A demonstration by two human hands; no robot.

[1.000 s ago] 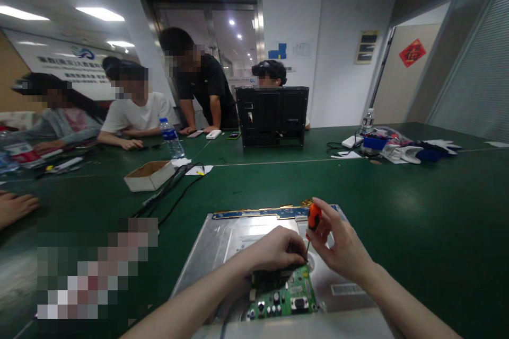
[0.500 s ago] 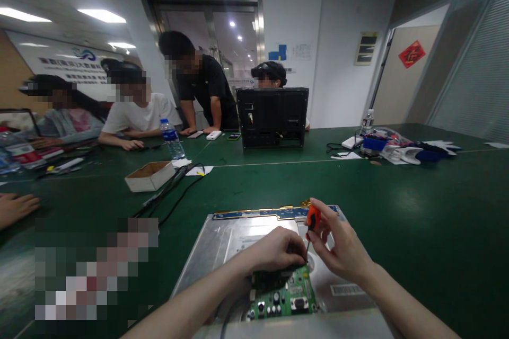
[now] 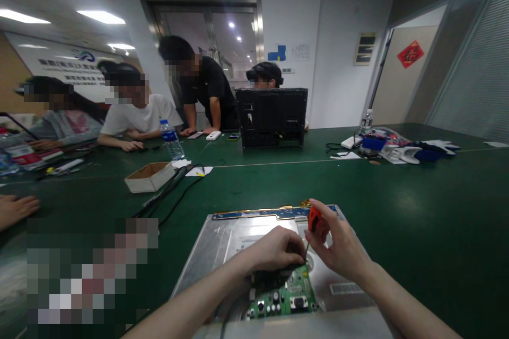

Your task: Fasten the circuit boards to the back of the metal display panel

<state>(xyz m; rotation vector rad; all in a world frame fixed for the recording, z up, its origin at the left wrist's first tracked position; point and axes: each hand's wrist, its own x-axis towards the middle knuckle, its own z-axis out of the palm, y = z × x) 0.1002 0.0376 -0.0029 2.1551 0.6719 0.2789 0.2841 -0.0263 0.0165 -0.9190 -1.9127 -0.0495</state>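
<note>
A silver metal panel [image 3: 234, 235] lies on the green table in front of me, with a green circuit board [image 3: 284, 299] mounted near its front edge. My left hand [image 3: 274, 249] is curled over the far end of the board and presses on it. My right hand [image 3: 338, 246] pinches a small screwdriver with an orange handle [image 3: 314, 218], held upright with its thin shaft pointing down at the board's far right corner, just beside my left fingers.
A cardboard box [image 3: 149, 176], black cables [image 3: 175, 185] and a water bottle [image 3: 170, 139] lie at left centre. A black monitor back [image 3: 272, 116] stands mid-table. Several people sit or lean at the far left. Gloves and bags [image 3: 397, 148] lie at right. Another person's hand [image 3: 16, 206] rests at left.
My right hand has lowered slightly and its fingers have shifted on the orange handle. My left hand has stayed on the board.
</note>
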